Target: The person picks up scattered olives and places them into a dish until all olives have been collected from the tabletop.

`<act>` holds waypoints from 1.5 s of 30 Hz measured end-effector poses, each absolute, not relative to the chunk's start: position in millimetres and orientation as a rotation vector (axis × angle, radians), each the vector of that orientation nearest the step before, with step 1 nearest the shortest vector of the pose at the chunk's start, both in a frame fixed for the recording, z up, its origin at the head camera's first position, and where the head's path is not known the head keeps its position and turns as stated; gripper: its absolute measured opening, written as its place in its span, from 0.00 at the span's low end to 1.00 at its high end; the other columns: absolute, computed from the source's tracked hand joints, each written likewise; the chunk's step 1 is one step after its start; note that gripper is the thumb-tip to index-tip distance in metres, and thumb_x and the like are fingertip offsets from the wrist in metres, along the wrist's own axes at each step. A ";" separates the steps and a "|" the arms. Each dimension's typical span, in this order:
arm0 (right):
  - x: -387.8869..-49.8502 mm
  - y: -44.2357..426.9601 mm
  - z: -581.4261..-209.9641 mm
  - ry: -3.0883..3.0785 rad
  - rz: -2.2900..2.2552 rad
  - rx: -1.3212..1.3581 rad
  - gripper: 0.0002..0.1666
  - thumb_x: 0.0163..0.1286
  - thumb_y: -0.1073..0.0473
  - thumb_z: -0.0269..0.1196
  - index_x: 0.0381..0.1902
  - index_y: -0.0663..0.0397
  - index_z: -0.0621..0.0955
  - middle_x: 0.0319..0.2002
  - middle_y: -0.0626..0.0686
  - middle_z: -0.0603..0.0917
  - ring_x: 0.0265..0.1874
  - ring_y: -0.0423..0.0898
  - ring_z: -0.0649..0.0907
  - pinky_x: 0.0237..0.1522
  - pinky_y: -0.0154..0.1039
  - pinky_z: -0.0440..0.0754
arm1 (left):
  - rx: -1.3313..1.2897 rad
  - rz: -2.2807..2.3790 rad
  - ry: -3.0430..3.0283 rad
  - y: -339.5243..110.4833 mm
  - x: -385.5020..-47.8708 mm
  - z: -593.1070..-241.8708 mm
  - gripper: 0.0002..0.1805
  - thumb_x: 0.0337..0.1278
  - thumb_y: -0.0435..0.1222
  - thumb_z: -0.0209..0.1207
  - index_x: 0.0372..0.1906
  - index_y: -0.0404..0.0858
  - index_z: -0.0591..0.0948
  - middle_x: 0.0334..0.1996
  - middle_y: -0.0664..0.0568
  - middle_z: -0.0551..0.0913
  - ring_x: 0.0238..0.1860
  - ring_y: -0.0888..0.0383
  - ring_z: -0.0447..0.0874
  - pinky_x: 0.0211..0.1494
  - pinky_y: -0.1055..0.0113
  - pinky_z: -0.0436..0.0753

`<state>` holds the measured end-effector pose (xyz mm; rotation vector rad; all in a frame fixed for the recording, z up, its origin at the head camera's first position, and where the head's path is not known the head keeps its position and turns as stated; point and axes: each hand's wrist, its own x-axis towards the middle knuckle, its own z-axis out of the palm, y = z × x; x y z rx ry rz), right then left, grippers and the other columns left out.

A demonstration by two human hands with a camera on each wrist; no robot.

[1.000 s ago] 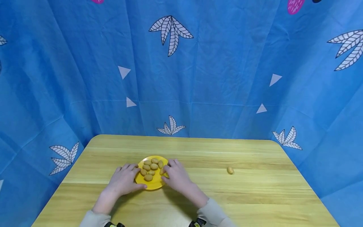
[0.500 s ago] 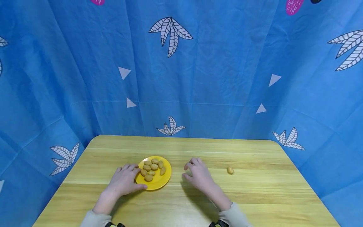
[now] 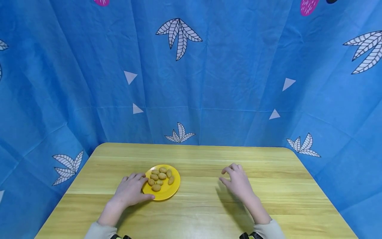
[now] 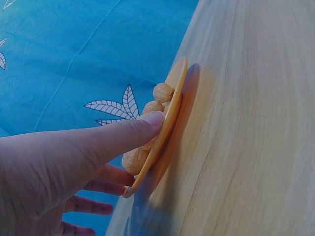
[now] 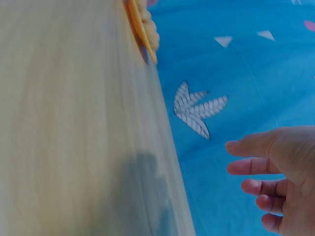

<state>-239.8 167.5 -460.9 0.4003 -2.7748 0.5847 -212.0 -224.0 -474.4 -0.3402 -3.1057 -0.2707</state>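
A round yellow plate (image 3: 171, 193) lies on the table, bearing several brown, wrinkled walnuts (image 3: 162, 175). My left hand (image 3: 129, 191) holds the plate at its left side, thumb over the near rim and fingers at the far-left edge. In the left wrist view the thumb (image 4: 133, 132) lies across the rim beside the walnuts. Well to the right of the plate, my right hand (image 3: 239, 184) is above the table with thumb and fingers apart and nothing between them. It blocks the head view of the spot where a single walnut lay.
The wooden table (image 3: 194, 212) has rounded back corners. A blue curtain (image 3: 226, 83) with leaf prints hangs behind it and along both sides. The right wrist view catches the plate's rim (image 5: 140, 29) at its top.
My right hand has left the plate's right side and moved rightward to the single walnut, which it now hides. The left hand and the plate have stayed in place.
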 end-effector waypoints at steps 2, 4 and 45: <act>-242.2 175.6 -460.3 -2.773 0.596 0.369 0.11 0.58 0.54 0.72 0.36 0.52 0.84 0.38 0.53 0.79 0.38 0.49 0.72 0.38 0.43 0.70 | -0.338 -0.272 -3.105 -224.1 -212.0 -474.4 0.45 0.39 0.67 0.66 0.57 0.38 0.81 0.62 0.43 0.77 0.64 0.42 0.71 0.63 0.37 0.68; -244.3 183.3 -460.1 -2.771 0.611 0.339 0.12 0.58 0.55 0.71 0.37 0.53 0.84 0.39 0.54 0.79 0.38 0.50 0.71 0.38 0.43 0.70 | -0.337 -0.275 -3.104 -224.2 -212.4 -475.1 0.45 0.39 0.67 0.66 0.57 0.38 0.81 0.62 0.43 0.77 0.64 0.42 0.71 0.63 0.37 0.68; -254.3 237.4 -484.8 -3.004 0.491 0.051 0.16 0.60 0.51 0.68 0.37 0.58 0.80 0.43 0.62 0.78 0.45 0.59 0.72 0.41 0.52 0.70 | -0.340 -0.270 -3.104 -223.8 -212.4 -475.2 0.45 0.39 0.68 0.66 0.57 0.38 0.81 0.61 0.43 0.77 0.63 0.42 0.72 0.62 0.38 0.68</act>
